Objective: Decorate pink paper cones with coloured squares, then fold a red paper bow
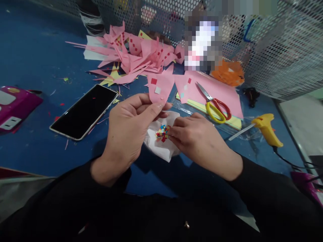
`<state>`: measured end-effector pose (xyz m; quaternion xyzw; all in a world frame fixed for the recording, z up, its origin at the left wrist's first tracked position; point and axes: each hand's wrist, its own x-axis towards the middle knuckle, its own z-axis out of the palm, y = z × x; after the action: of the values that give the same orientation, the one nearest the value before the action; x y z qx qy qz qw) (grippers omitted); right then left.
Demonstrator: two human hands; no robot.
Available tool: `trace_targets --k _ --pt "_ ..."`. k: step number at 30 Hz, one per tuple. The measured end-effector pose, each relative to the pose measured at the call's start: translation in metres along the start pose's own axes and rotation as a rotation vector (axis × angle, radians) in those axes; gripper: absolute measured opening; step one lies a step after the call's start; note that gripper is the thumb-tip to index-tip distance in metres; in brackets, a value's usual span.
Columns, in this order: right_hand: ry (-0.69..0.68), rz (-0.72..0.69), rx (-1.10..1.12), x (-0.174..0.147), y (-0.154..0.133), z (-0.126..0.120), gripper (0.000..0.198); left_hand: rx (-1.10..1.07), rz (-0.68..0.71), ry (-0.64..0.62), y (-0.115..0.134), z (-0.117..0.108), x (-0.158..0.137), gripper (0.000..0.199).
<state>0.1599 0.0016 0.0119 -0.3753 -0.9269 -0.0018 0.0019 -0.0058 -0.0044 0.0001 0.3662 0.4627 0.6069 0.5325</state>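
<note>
Left grip pinches pink paper bearing red and white squares.

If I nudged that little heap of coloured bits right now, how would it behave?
The coloured bits look small and loosely heaped, so they'd probably scatter. They seem thin, so likely very light. The creased white sheet beneath might shift too.
</note>
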Motion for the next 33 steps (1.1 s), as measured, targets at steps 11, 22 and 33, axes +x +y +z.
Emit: trace_targets --k 11,22,33 --pt "-0.337 0.082 -0.157 0.023 -0.009 -0.013 0.021 -0.049 0.016 -0.017 -0.004 -0.001 0.002 0.006" --pt "-0.257 0.099 -0.124 0.023 -0.007 -0.006 0.02 -0.056 0.001 -0.031 -0.004 -0.002 0.003 0.007" --pt "0.099 0.231 0.345 0.009 0.004 -0.002 0.015 -0.017 -0.005 -0.002 -0.003 -0.001 0.002 0.009"
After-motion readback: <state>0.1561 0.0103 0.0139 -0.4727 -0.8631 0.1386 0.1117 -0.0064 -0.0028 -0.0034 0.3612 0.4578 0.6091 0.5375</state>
